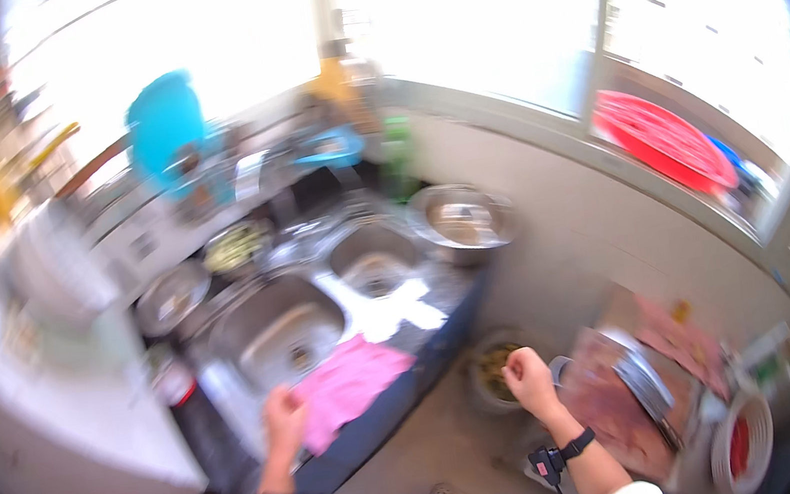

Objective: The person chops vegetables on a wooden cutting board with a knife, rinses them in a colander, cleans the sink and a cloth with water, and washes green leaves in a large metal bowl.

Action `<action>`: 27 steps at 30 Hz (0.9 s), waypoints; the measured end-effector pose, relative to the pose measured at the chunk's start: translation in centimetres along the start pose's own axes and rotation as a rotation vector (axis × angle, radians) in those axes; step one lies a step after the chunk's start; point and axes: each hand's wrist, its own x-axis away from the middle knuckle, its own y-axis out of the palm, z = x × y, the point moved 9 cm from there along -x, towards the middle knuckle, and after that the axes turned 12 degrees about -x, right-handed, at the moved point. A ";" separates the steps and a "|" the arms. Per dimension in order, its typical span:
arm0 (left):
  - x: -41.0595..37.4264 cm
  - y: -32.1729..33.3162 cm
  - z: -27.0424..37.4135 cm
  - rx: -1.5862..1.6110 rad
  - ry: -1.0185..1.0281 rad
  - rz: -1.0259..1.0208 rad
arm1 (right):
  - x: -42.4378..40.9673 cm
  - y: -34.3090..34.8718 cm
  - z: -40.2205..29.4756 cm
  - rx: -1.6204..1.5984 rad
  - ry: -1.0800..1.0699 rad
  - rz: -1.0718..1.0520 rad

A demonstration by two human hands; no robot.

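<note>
Before me, a bit blurred, my left hand [284, 414] is raised with curled fingers beside a pink cloth [350, 386] that lies over the front rim of a double-bowl steel sink [285, 330]; whether it touches the cloth cannot be told. My right hand [529, 377], its fingers curled too, is above the floor side of the counter, by a round container [493, 404] with yellowish-green pieces in it. Nothing can be made out in either hand. Both wrists wear black straps with small devices.
A steel basin [463, 222] and a bowl of pale green pieces [237, 246] stand around the sink. To the right, a cleaver [645, 386] lies on a reddish board [598, 400] near a white basket [744, 444]. A red basin [664, 137] sits at the window. A white counter [50, 432] curves at left.
</note>
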 end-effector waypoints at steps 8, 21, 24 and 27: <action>11.8 -7.3 -1.4 -0.119 0.307 -0.293 | 4.3 24.1 -19.0 0.006 -0.406 -0.594; 58.7 -41.7 -30.4 0.047 -0.885 0.371 | 46.5 50.0 -42.6 -0.295 -0.477 -1.838; 66.5 -45.3 -31.5 0.064 -1.019 0.566 | 52.5 54.0 -48.4 -0.359 -0.566 -1.970; 72.4 -47.2 -32.5 0.114 -1.154 0.750 | 57.6 56.7 -53.5 -0.348 -0.691 -2.027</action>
